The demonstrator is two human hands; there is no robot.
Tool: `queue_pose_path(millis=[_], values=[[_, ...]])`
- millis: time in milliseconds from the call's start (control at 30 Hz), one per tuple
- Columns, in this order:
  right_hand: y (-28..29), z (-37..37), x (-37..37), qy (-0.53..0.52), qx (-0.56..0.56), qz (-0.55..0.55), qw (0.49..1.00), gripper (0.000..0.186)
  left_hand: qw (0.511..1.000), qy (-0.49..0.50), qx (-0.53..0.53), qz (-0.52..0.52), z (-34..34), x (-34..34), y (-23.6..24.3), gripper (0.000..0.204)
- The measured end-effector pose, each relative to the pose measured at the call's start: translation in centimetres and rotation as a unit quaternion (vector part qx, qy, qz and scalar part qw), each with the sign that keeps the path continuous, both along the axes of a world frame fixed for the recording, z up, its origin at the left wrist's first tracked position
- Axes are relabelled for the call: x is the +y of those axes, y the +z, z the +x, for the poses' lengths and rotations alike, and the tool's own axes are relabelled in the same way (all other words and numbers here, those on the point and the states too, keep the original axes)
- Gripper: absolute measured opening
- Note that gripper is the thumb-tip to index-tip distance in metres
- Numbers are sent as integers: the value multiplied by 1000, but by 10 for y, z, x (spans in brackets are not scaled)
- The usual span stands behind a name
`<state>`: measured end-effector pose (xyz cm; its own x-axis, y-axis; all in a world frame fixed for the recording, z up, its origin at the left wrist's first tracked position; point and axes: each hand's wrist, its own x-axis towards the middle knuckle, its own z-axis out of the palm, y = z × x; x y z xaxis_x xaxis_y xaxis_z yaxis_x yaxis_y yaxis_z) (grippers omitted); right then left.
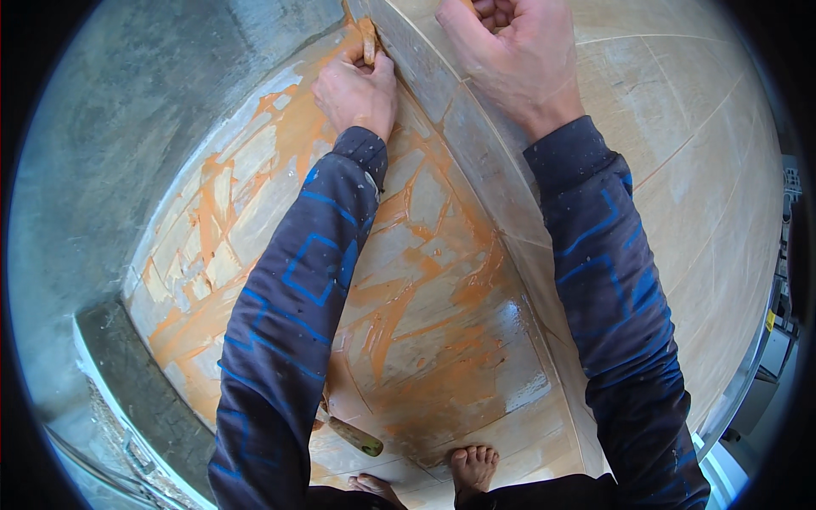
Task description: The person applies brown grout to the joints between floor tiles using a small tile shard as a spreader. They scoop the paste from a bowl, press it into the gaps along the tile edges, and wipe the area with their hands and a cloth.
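Note:
My left hand (357, 92) reaches to the top of the picture with its fingers closed. Between thumb and fingers is a small orange-coated piece (367, 36), held where a pale panel smeared with orange paste (425, 293) meets an upright board (429, 72). Whether the piece is a tool or a lump of paste I cannot make out. My right hand (520, 59) is on the other side of that board, partly cut off by the upper edge. Its fingers are curled in, and a bit of orange shows by them; what they hold is not clear.
A tool with a worn green-brown handle (355, 438) lies near my bare feet (473, 469). To the right curves a wide tan panel (697, 170). On the left are a grey concrete floor (110, 161) and a dark ledge with a pale rim (140, 387).

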<state>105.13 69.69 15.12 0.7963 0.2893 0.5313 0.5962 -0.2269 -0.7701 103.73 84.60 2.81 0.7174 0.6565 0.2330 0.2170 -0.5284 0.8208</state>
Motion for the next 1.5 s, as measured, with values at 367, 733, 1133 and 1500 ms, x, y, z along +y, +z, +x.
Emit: queue_pose_path(millis=[367, 733, 1133, 1500], values=[[-8, 3, -1, -29, 12, -4, 1000, 26, 941, -143, 60, -300, -158, -22, 29, 26], [-8, 1, -3, -60, -38, -67, 995, 22, 979, -51, -31, -193, -89, 35, 22, 29], [-10, -2, 7, -77, -48, -53, 994, 22, 999, -21, -26, 22, 10, 52, 1, 22], [-10, 1, 8, -48, -78, -101, 991, 25, 1000, 7, -4, -10, 7, -2, -8, 30]])
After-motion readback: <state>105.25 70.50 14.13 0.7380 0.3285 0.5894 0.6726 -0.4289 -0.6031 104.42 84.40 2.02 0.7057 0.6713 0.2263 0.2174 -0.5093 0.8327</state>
